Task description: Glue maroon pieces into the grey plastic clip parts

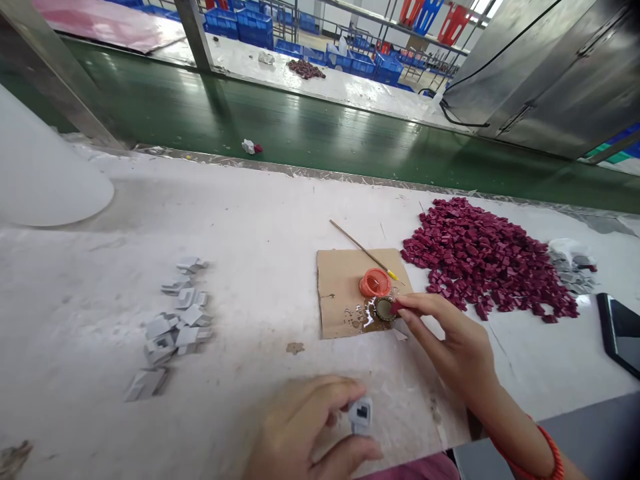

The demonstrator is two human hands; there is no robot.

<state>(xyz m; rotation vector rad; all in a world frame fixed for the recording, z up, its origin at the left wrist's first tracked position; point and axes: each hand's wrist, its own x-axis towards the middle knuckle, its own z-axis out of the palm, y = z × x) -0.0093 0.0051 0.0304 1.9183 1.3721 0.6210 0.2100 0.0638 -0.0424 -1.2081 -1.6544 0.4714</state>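
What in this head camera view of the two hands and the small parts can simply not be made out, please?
- Small red piece in the right hand: mostly hidden by the fingers.
- Contents of the small metal dish on the cardboard: too small and glossy.
- Grey part held by the left hand: partly covered, its shape unclear.
- Dark flat object: cut off by the right edge.
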